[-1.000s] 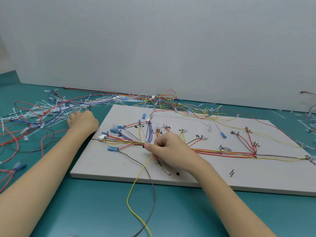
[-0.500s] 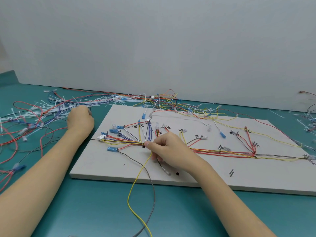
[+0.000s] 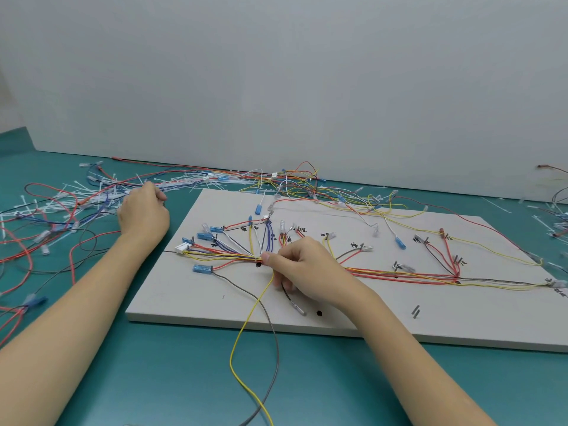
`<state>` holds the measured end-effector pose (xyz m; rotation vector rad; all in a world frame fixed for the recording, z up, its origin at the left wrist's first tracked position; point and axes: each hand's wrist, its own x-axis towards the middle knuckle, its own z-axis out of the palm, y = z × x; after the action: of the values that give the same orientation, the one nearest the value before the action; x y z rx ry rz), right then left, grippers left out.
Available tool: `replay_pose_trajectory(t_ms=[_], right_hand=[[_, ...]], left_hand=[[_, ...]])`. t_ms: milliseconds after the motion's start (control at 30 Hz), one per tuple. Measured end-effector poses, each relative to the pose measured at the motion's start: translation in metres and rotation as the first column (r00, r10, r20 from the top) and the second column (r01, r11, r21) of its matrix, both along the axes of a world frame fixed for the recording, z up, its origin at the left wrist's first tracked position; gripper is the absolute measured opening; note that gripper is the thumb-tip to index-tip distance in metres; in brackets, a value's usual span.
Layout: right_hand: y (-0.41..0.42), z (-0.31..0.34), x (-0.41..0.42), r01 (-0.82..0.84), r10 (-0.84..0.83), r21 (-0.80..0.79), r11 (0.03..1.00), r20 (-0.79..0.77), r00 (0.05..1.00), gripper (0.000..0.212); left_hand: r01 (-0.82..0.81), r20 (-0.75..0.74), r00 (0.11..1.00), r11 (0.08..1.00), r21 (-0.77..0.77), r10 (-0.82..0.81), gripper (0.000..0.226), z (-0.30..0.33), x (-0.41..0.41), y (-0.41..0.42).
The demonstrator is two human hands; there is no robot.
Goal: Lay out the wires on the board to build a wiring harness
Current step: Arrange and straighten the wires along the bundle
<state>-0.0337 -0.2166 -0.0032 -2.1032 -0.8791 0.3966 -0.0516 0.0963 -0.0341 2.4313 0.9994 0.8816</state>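
A white board [image 3: 353, 315] lies on the teal table with coloured wires routed across it. My right hand [image 3: 302, 265] pinches the wire bundle [image 3: 227, 256] at its junction near the board's left centre. A yellow wire [image 3: 242, 339] and a grey wire [image 3: 272, 327] trail from there off the front edge. My left hand [image 3: 143, 213] reaches into the pile of white cable ties [image 3: 73, 195] left of the board, fingers curled among them; what they hold is hidden.
Loose red, blue and black wires [image 3: 37, 241] sprawl over the table at left. More tangled wires [image 3: 301, 186] lie along the wall behind the board. Blue connectors [image 3: 203, 267] and a white plug [image 3: 182, 248] sit at the bundle's left end. Two metal pins [image 3: 415, 312] stand front right.
My left hand has moved away from the board's corner, farther back into the cable-tie pile. My right hand has stayed on the bundle.
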Motion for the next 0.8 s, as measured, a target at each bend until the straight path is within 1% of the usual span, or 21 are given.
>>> replay_pose_trajectory(t_ms=[67,167,267,333,400,433,500,567,633,700,800], right_hand=[[0.000,0.001,0.002,0.012,-0.012,0.005,1.000,0.002,1.000,0.048],[-0.003,0.003,0.005,0.075,-0.075,0.055,0.996,-0.012,0.997,0.045],[-0.004,0.005,0.009,0.143,-0.146,0.095,0.985,0.027,0.989,0.041],[-0.005,0.006,0.011,0.188,-0.191,0.137,0.973,0.013,0.981,0.036],[-0.004,0.008,0.012,0.231,-0.234,0.186,0.955,-0.007,0.972,0.031],[-0.004,0.010,0.012,0.250,-0.251,0.217,0.944,-0.022,0.968,0.030],[-0.005,0.012,0.013,0.276,-0.263,0.288,0.917,-0.083,0.961,0.025],[-0.007,0.014,0.013,0.300,-0.242,0.361,0.883,-0.197,0.950,0.019],[-0.007,0.017,0.012,0.324,-0.204,0.400,0.857,-0.313,0.928,0.014],[-0.007,0.019,0.011,0.356,-0.173,0.428,0.830,-0.410,0.895,0.011],[-0.007,0.021,0.011,0.425,-0.167,0.472,0.772,-0.495,0.853,0.010]], left_hand=[[0.035,0.093,0.995,0.998,0.049,-0.040,0.020,0.004,0.002,-0.004],[0.154,0.199,0.965,0.983,0.103,-0.172,0.020,0.014,0.006,-0.019],[0.262,0.199,0.930,0.938,0.228,-0.308,0.017,0.024,0.010,-0.041],[0.312,0.185,0.907,0.900,0.305,-0.377,0.014,0.029,0.010,-0.056],[0.337,0.185,0.891,0.878,0.341,-0.414,0.011,0.035,0.009,-0.067],[0.345,0.195,0.885,0.876,0.338,-0.423,0.011,0.038,0.009,-0.072],[0.388,0.247,0.855,0.879,0.277,-0.456,0.011,0.044,0.009,-0.085],[0.470,0.332,0.795,0.861,0.193,-0.508,0.012,0.049,0.008,-0.102],[0.571,0.403,0.725,0.815,0.099,-0.558,0.015,0.051,0.008,-0.122],[0.666,0.435,0.669,0.746,0.008,-0.603,0.018,0.047,0.008,-0.141],[0.732,0.428,0.633,0.678,-0.063,-0.645,0.028,0.041,0.005,-0.159]])
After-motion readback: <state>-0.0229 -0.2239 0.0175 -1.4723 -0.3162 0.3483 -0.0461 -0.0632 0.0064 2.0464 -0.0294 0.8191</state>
